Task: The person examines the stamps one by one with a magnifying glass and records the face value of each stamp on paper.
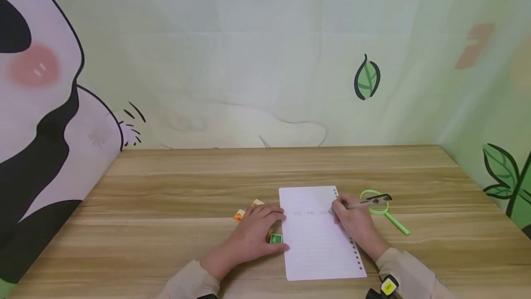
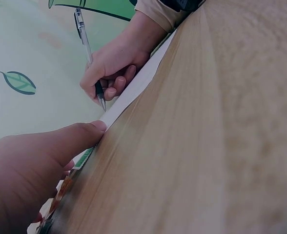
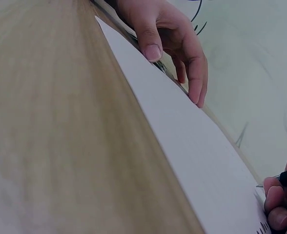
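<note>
A white lined sheet (image 1: 319, 253), punched with holes along its right edge, lies on the table. A short row of pencil-grey handwriting (image 1: 310, 213) crosses its upper part. My right hand (image 1: 357, 223) pinches a clear-barrelled pen with a dark grip (image 2: 85, 44), its tip down at the end of that row. My left hand (image 1: 255, 234) rests at the sheet's left edge, fingers spread, with thumb and fingertips on the margin. Partly beneath and beside it are a small green-bordered picture piece (image 1: 275, 238) and an orange-and-white one (image 1: 239, 215).
Right of the sheet, behind the pen, lies a light green magnifying glass (image 1: 397, 223). The wood-grain table (image 1: 174, 184) meets a wall covering (image 1: 265, 68) printed with leaves and a panda. A dark wrist device with a yellow label (image 1: 389, 285) sits at the right cuff.
</note>
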Demonstrator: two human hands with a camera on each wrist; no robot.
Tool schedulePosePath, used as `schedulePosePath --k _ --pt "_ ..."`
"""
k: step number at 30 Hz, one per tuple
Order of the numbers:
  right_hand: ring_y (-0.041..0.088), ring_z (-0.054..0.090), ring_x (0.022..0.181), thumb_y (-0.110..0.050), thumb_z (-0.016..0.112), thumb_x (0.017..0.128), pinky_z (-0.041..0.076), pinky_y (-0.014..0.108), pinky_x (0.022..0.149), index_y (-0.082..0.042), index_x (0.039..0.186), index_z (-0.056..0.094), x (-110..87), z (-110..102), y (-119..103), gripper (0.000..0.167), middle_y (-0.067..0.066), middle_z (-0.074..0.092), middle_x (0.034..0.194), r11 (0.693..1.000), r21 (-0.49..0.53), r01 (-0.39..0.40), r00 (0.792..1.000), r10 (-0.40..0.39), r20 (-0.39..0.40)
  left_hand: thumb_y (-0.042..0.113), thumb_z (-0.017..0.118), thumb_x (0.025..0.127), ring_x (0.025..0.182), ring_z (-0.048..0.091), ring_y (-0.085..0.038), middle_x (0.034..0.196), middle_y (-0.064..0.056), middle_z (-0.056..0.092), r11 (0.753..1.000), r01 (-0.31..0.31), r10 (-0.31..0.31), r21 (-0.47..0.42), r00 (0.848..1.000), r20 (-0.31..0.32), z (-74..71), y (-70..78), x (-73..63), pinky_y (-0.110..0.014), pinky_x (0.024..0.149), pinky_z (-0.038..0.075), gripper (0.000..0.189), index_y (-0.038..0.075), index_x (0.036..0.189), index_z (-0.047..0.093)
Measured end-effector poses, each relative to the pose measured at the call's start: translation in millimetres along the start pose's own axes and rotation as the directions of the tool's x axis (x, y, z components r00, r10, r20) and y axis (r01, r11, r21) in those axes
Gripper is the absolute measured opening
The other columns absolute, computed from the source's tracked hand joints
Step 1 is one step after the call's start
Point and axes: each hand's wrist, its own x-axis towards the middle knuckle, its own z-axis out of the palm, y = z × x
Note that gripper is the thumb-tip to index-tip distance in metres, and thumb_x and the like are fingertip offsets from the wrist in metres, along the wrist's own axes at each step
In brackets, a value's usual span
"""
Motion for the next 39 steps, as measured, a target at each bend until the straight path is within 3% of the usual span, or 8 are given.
schedulePosePath --k 10,21,31,39 --pt "0.014 0.045 0.056 -0.008 0.050 0.089 0.034 0.021 0.051 -0.005 0.073 0.057 0.4 0.6 1.1 0.017 0.000 0.052 0.059 0.999 -0.036 0.023 1.000 -0.023 -0.008 0.053 0.070 0.080 0.133 0.043 -0.021 0.138 0.001 0.053 1.000 0.000 0.000 0.013 1.000 0.000 -0.6 0.7 0.7 -0.048 0.115 0.030 0.063 0.014 0.127 0.058" --pt "0.013 0.046 0.054 -0.008 0.049 0.090 0.034 0.021 0.049 -0.004 0.078 0.058 0.2 -0.1 0.5 0.015 0.002 0.054 0.059 1.000 -0.013 -0.005 1.000 0.005 0.006 0.051 0.071 0.080 0.133 0.044 -0.021 0.139 0.001 0.053 1.000 0.004 -0.004 0.000 1.000 -0.003 -0.1 0.8 -0.8 -0.047 0.115 0.030 0.061 0.014 0.127 0.058" --pt "0.013 0.045 0.054 -0.007 0.050 0.089 0.033 0.022 0.049 -0.005 0.073 0.055 -0.2 0.3 2.5 0.016 0.000 0.052 0.058 0.999 -0.018 0.038 0.999 -0.037 0.007 0.050 0.072 0.079 0.132 0.044 -0.022 0.138 0.000 0.053 1.000 -0.016 0.016 0.001 1.000 -0.016 -0.4 0.9 -0.7 -0.049 0.114 0.031 0.062 0.013 0.127 0.058" --pt "0.012 0.045 0.051 -0.008 0.049 0.090 0.033 0.021 0.046 -0.004 0.076 0.059 -1.9 -1.6 -0.5 0.017 0.002 0.054 0.058 1.000 -0.014 0.002 1.000 -0.002 -0.010 0.049 0.072 0.079 0.131 0.045 -0.021 0.137 0.000 0.053 1.000 -0.017 0.017 0.009 1.000 -0.015 0.4 0.2 0.1 -0.048 0.113 0.032 0.061 0.013 0.126 0.058"
